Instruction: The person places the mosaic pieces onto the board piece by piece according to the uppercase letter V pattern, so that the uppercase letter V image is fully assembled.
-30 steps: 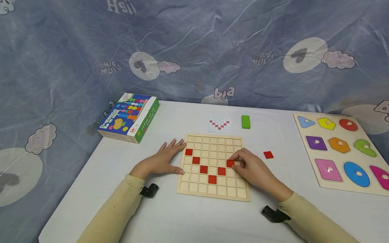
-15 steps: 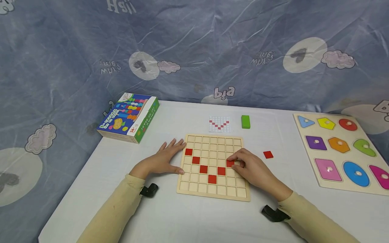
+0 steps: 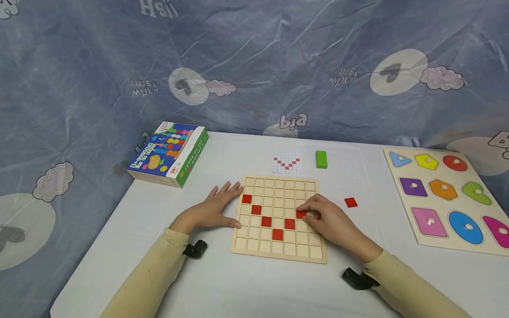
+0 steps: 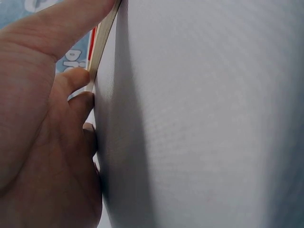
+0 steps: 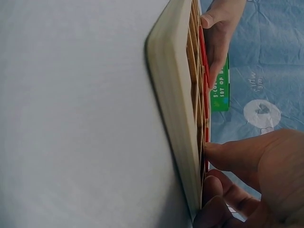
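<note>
A wooden grid board (image 3: 279, 256) lies on the white table, with several red square tiles in its cells forming a V. On its right part, my right hand (image 3: 332, 221) has thumb and index finger at opposite sides of a red square tile (image 3: 300, 215), pinching it in its cell. In the right wrist view the thumb (image 5: 232, 154) meets the red edge, and the other fingers curl under it. My left hand (image 3: 212, 210) lies spread at the board's left edge, thumb and fingertips touching the rim. A loose red square tile (image 3: 351, 202) lies right of the board.
Behind the board lie a pattern card (image 3: 287, 163) with a red V and a green block (image 3: 321, 160). A toy box (image 3: 169, 154) sits at the back left. At the right is a knobbed shape puzzle (image 3: 433, 198). A printed cloth (image 3: 254, 57) hangs behind.
The right index fingertip has shifted slightly left over the red square tile, covering more of its upper edge. The left hand and the board have stayed in place.
</note>
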The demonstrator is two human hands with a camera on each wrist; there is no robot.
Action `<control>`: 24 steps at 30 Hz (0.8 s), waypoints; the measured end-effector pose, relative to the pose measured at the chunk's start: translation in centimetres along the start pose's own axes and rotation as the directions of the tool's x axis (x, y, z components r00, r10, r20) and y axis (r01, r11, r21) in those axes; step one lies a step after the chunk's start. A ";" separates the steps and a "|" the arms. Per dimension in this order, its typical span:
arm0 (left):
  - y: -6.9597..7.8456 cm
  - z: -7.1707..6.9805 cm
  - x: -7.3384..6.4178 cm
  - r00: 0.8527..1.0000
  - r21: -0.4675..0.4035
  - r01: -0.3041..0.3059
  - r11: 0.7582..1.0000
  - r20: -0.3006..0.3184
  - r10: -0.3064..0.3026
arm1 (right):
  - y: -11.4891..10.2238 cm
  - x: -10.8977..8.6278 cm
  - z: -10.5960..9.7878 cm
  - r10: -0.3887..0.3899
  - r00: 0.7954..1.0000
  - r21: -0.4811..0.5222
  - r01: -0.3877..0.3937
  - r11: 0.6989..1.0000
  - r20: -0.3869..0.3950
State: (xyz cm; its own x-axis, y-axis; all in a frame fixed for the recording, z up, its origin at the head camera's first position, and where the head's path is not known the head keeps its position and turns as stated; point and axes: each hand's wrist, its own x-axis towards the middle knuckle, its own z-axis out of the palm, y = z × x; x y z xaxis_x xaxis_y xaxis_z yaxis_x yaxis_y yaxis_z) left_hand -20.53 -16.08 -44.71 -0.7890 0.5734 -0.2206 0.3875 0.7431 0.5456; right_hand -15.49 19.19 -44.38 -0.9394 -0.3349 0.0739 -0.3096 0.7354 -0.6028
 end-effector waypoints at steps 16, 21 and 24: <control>-0.3 0.2 0.2 1.000 0.003 0.006 1.000 0.001 -0.006 | 0.0 -0.1 -0.1 0.022 1.000 0.011 -0.022 1.000 0.009; -0.4 0.3 0.2 1.000 0.002 0.005 1.000 -0.004 -0.005 | 0.0 -0.2 -0.1 0.031 0.999 0.013 -0.031 0.999 0.009; -0.3 0.3 0.1 1.000 -0.001 0.004 1.000 -0.006 -0.004 | 0.0 -0.3 -0.1 0.027 1.000 0.016 -0.027 1.000 0.003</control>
State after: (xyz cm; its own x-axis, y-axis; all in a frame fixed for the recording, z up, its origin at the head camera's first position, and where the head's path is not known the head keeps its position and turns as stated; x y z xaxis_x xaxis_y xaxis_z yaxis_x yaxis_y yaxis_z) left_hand -20.61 -16.16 -45.16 -0.7933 0.5684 -0.2182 0.3836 0.7449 0.5459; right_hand -15.24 19.35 -44.35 -0.9469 -0.3167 0.0556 -0.2819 0.7346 -0.6171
